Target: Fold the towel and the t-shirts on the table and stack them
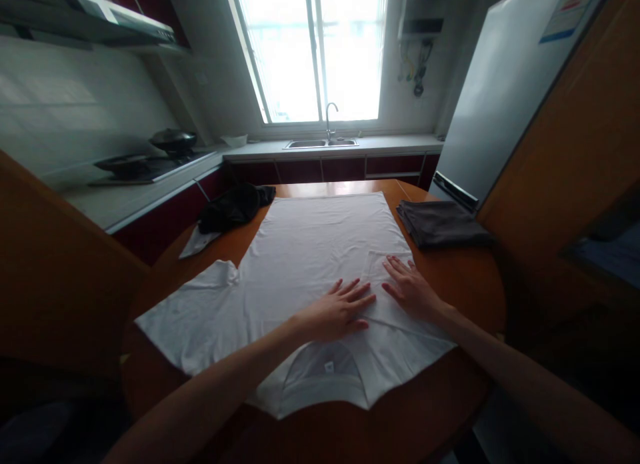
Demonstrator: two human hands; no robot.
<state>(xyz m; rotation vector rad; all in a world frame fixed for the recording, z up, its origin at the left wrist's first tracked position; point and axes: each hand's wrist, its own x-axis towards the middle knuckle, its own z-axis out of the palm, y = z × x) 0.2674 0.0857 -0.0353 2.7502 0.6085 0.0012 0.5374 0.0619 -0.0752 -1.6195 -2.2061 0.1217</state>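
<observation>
At the far left, up on the wall, a range hood point(95, 21), and below on the stove point(163, 169) a dark pan point(123, 163) and, just right of that, a lidded wok point(173, 141). Next, on the left side of the wooden table point(465, 277), a black cloth bundle point(233, 209) with a white piece point(199, 240) poking out from under its near end. Across the middle of the table, a white T-shirt point(310, 244), laid out wide, with collar toward the wearer of the camera, hem toward the window point(313, 51), and one sleeve point(187, 314) stretched out to the left, rumpled at its far edge. Behind, under the window, a sink point(307, 144) with a faucet point(329, 121). On the shirt above the collar, the left hand point(337, 311), palm down, fingers fanned apart. Just right, near the chest pocket, the right hand point(407, 289), also palm down with fingers spread, apart from the left. On the table's right side, a folded dark gray cloth point(440, 224), and beyond it, a tall refrigerator point(493, 91).
</observation>
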